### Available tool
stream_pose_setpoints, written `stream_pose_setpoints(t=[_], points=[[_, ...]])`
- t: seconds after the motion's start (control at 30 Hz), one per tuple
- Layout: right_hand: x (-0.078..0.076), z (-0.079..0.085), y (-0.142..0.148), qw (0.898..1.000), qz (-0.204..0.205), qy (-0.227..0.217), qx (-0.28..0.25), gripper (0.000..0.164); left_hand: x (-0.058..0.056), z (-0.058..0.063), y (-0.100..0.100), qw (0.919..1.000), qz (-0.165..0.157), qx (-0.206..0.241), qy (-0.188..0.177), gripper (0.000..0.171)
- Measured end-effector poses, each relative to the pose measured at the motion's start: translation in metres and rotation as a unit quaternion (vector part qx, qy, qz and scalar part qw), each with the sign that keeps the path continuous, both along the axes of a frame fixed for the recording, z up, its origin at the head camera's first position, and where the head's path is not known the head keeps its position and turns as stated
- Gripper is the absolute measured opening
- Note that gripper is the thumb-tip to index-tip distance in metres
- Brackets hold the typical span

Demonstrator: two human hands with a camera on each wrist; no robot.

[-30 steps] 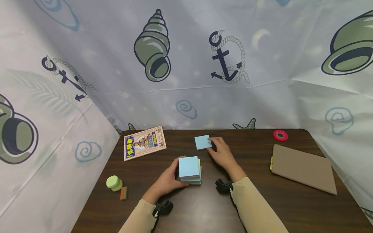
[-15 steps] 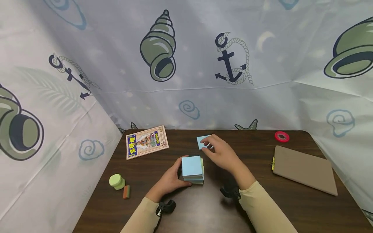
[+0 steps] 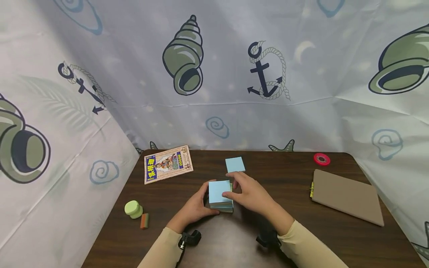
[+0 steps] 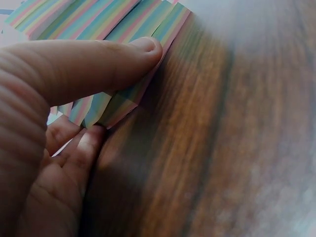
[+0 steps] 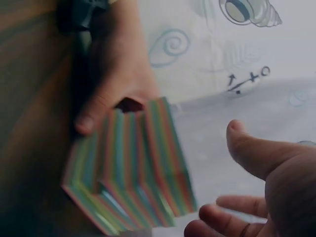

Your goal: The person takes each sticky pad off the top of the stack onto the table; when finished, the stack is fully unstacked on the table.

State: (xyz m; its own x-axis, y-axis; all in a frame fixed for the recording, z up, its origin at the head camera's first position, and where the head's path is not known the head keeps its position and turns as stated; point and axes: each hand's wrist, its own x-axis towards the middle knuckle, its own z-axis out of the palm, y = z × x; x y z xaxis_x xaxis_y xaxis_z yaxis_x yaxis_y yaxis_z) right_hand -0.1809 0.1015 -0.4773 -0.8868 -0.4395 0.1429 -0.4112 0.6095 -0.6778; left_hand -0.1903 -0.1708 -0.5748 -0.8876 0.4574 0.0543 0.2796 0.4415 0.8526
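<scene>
A stack of sticky note pads (image 3: 219, 191) with a light blue top stands mid-table; its layers do not line up evenly. My left hand (image 3: 195, 209) grips the stack low on its left side. Up close in the left wrist view, the thumb presses the rainbow-striped edges of the pads (image 4: 133, 22), with the fingers partly hidden behind. My right hand (image 3: 253, 194) hovers at the right of the stack, thumb and fingers spread. In the right wrist view a gap shows between the right thumb and the striped stack (image 5: 133, 168). Beyond lies a single blue sticky note pad (image 3: 235, 164).
A comic book (image 3: 168, 164) lies at the back left. At the left are a pale green round container (image 3: 133, 209) and a small orange-green block (image 3: 144, 221). To the right lie a grey-brown flat board (image 3: 346, 197) and a red ring-shaped roll (image 3: 321, 159).
My right hand has let go of the far blue pad and come back toward the stack. My left hand has kept its grip on the stack.
</scene>
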Motion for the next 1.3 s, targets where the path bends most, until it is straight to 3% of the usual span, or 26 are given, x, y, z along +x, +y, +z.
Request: stream_pose_setpoints(t=[0.17,0.53,0.83,1.3], points=[[0.003,-0.018,-0.005,0.997,-0.025,-0.070,-0.013,0.081,0.001,-0.001,-0.001,1.0000,-0.002,-0.002,-0.006,0.117],[0.003,-0.035,-0.007,0.994,-0.018,-0.086,-0.063,0.081,0.001,-0.001,-0.001,0.9999,-0.002,-0.008,0.006,0.115],[0.002,-0.038,-0.005,0.993,0.010,-0.077,-0.088,0.079,0.000,-0.002,-0.001,0.9999,-0.008,-0.007,0.010,0.116],[-0.001,-0.031,-0.001,0.993,0.029,-0.046,-0.102,0.074,0.001,-0.001,-0.001,0.9996,-0.009,0.020,-0.016,0.109]])
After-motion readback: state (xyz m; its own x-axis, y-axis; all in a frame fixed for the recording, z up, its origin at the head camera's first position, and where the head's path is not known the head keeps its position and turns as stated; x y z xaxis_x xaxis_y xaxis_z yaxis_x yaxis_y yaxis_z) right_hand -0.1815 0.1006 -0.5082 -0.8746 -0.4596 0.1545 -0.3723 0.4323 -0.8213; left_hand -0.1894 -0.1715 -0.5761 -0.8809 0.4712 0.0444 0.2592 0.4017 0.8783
